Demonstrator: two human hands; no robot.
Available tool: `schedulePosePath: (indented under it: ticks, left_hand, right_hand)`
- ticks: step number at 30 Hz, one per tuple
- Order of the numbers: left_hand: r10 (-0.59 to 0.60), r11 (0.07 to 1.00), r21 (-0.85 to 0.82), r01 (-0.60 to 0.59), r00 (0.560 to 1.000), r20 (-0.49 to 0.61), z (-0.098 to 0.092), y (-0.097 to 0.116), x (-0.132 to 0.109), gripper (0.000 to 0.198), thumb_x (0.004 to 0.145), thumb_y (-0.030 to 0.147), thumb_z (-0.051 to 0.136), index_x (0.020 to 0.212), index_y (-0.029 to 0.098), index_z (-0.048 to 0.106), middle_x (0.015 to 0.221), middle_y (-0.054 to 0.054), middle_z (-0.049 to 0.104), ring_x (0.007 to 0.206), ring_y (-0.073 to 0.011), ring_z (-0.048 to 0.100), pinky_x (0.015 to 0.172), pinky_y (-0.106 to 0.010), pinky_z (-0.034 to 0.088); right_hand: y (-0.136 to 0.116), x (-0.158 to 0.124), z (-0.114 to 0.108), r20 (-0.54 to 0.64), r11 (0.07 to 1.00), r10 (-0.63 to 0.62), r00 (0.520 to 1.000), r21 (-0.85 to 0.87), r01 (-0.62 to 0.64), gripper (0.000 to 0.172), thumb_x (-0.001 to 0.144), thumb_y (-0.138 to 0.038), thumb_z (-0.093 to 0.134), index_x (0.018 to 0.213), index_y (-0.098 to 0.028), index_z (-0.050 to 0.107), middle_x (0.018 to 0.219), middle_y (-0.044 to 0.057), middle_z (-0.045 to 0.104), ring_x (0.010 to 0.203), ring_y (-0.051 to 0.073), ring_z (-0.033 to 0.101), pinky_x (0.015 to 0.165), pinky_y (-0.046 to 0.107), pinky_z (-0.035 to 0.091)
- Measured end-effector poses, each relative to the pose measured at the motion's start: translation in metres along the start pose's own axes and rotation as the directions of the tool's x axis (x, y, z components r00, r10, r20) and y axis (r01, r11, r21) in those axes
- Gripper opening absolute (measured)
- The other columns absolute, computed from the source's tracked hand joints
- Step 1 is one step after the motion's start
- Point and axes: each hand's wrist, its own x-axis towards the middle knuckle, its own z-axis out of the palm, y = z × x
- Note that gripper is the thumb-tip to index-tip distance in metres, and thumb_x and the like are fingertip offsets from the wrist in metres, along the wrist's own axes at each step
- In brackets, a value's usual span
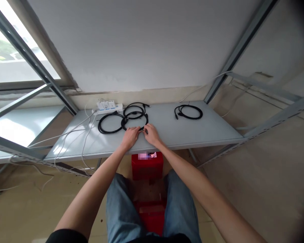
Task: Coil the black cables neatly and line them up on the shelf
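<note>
My left hand (130, 137) and right hand (150, 134) sit close together at the front of the coiled black cable (124, 123), both curled nearly shut. Their fingertips hold the cable beside a small black plug (143, 129) between them, though my fingers hide exactly how each grips. The coil lies right under and ahead of my hands on the grey metal shelf (167, 131), touching a second black coil (108, 132) on its left and a third coil (134, 107) behind it. A fourth coil (192, 117) lies well off to the right, and a white power strip (107, 107) sits at the back left
</note>
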Motion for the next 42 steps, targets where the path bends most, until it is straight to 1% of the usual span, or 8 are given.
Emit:
schedulePosePath:
  ticks: [6, 11, 16, 21, 23, 29, 35, 42]
  left_hand:
    - [0.006, 0.996, 0.084, -0.002, 0.999, -0.048, -0.009, 0.009, -0.004, 0.027, 0.109, 0.022, 0.038, 0.112, 0.021, 0.065, 0.103, -0.01, 0.072, 0.101, -0.0266, 0.065, 0.088, -0.038, 0.043]
    - [0.003, 0.996, 0.087, 0.002, 0.998, -0.061, -0.009, 0.008, -0.005, 0.028, 0.105, 0.017, 0.042, 0.114, 0.021, 0.069, 0.104, -0.012, 0.072, 0.104, -0.0278, 0.063, 0.09, -0.039, 0.043]
    - [-0.018, 1.0, -0.005, 0.018, 0.998, -0.062, -0.001, -0.001, -0.001, 0.03, 0.109, 0.026, 0.042, 0.117, 0.021, 0.07, 0.108, -0.012, 0.074, 0.107, -0.0278, 0.064, 0.093, -0.039, 0.043]
    - [-0.026, 0.998, -0.05, 0.023, 0.998, -0.057, 0.004, -0.006, 0.002, 0.03, 0.109, 0.029, 0.043, 0.117, 0.02, 0.071, 0.111, -0.011, 0.076, 0.108, -0.028, 0.066, 0.093, -0.039, 0.043]
    - [-0.025, 0.998, -0.057, 0.022, 0.998, -0.06, 0.004, -0.006, 0.002, 0.03, 0.108, 0.028, 0.044, 0.116, 0.02, 0.071, 0.111, -0.011, 0.076, 0.108, -0.0283, 0.067, 0.093, -0.039, 0.044]
    - [-0.037, 0.997, -0.072, 0.033, 0.998, -0.057, 0.005, -0.008, 0.002, 0.032, 0.107, 0.026, 0.043, 0.123, 0.02, 0.071, 0.118, -0.013, 0.076, 0.111, -0.0283, 0.068, 0.096, -0.039, 0.045]
    - [-0.051, 0.995, -0.093, 0.044, 0.996, -0.075, 0.007, -0.008, 0.003, 0.033, 0.107, 0.029, 0.045, 0.124, 0.02, 0.072, 0.119, -0.013, 0.076, 0.112, -0.0284, 0.068, 0.096, -0.039, 0.046]
    - [-0.063, 0.994, -0.096, 0.056, 0.996, -0.065, 0.009, -0.008, 0.003, 0.036, 0.106, 0.027, 0.046, 0.131, 0.02, 0.071, 0.12, -0.013, 0.076, 0.113, -0.0284, 0.068, 0.098, -0.039, 0.046]
  right_hand:
    - [-0.018, -0.011, -0.008, 0.01, 0.925, -0.195, 0.981, -0.33, 0.187, 0.026, 0.089, 0.001, 0.054, 0.106, -0.017, 0.064, 0.113, 0.014, 0.062, 0.104, 0.029, 0.055, 0.089, 0.04, 0.041]
    - [-0.022, -0.013, -0.01, 0.046, 0.909, -0.194, 0.98, -0.367, 0.197, 0.027, 0.089, 0.001, 0.056, 0.109, -0.015, 0.064, 0.115, 0.016, 0.063, 0.103, 0.031, 0.056, 0.088, 0.041, 0.041]
    - [-0.009, -0.004, -0.001, 0.016, 0.995, -0.063, 0.998, -0.078, 0.064, 0.011, 0.103, -0.016, 0.057, 0.097, -0.019, 0.066, 0.099, 0.009, 0.069, 0.095, 0.024, 0.06, 0.084, 0.034, 0.042]
    - [0.005, 0.006, 0.008, 0.055, 0.971, 0.036, 0.998, 0.234, -0.048, 0.029, 0.105, -0.023, 0.056, 0.079, -0.02, 0.068, 0.082, 0.004, 0.071, 0.079, 0.019, 0.061, 0.075, 0.028, 0.04]
    - [0.008, 0.009, 0.01, 0.082, 0.955, 0.045, 0.996, 0.287, -0.067, 0.032, 0.104, -0.022, 0.055, 0.075, -0.02, 0.069, 0.076, 0.003, 0.07, 0.074, 0.018, 0.06, 0.072, 0.027, 0.039]
    - [0.009, 0.01, 0.012, 0.111, 0.91, 0.073, 0.991, 0.399, -0.112, 0.02, 0.096, -0.027, 0.065, 0.08, -0.021, 0.075, 0.074, 0.002, 0.071, 0.071, 0.017, 0.06, 0.069, 0.027, 0.04]
    - [0.009, 0.008, 0.007, 0.122, 0.824, 0.11, 0.986, 0.543, -0.159, 0.032, 0.093, -0.048, 0.068, 0.077, -0.02, 0.071, 0.074, 0.002, 0.07, 0.07, 0.017, 0.06, 0.07, 0.028, 0.044]
    - [0.004, 0.005, -0.002, 0.156, 0.782, 0.14, 0.978, 0.589, -0.206, 0.041, 0.085, -0.058, 0.072, 0.073, -0.02, 0.068, 0.071, 0.002, 0.069, 0.069, 0.017, 0.059, 0.066, 0.028, 0.043]
